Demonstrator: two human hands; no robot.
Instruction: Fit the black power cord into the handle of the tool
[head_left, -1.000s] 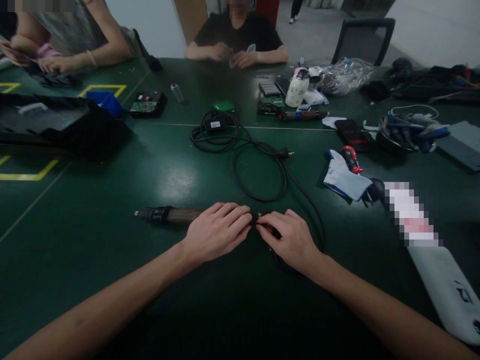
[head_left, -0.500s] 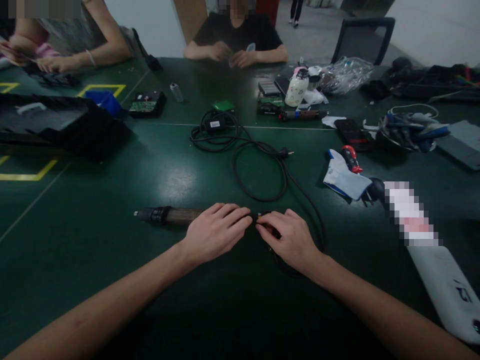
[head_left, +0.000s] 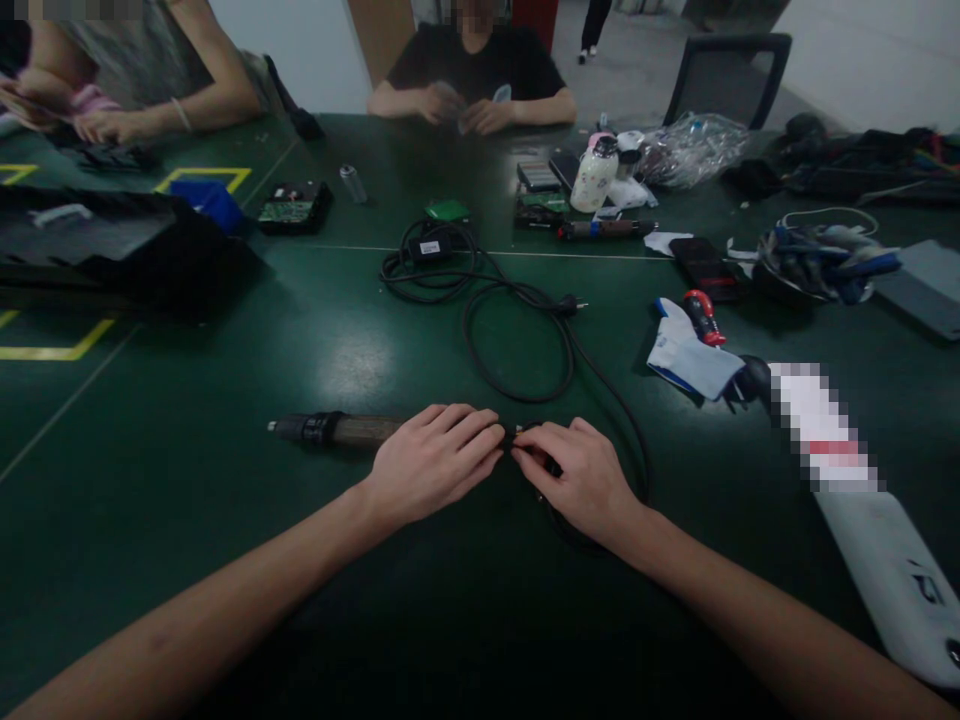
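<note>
An electric screwdriver (head_left: 360,430) with a black front end and a brown-grey body lies on the green table, its tip to the left. My left hand (head_left: 439,460) is wrapped over its rear part, fingers together. Close beside the tool's rear end, my right hand (head_left: 577,470) pinches a small connector (head_left: 519,436) on a black cable. The fingertips of both hands nearly meet, and they hide most of the joint. The black cable (head_left: 637,430) runs from under my right hand up to a loose coil with a plug (head_left: 571,305) and a black adapter (head_left: 429,247).
A white-blue glove (head_left: 690,355) and a red-black screwdriver (head_left: 703,318) lie right of the coil. At far right is a white device (head_left: 885,580). A black case (head_left: 112,250) stands left. Two people sit across the table (head_left: 225,380), near a bottle (head_left: 595,178) and circuit boards (head_left: 292,208).
</note>
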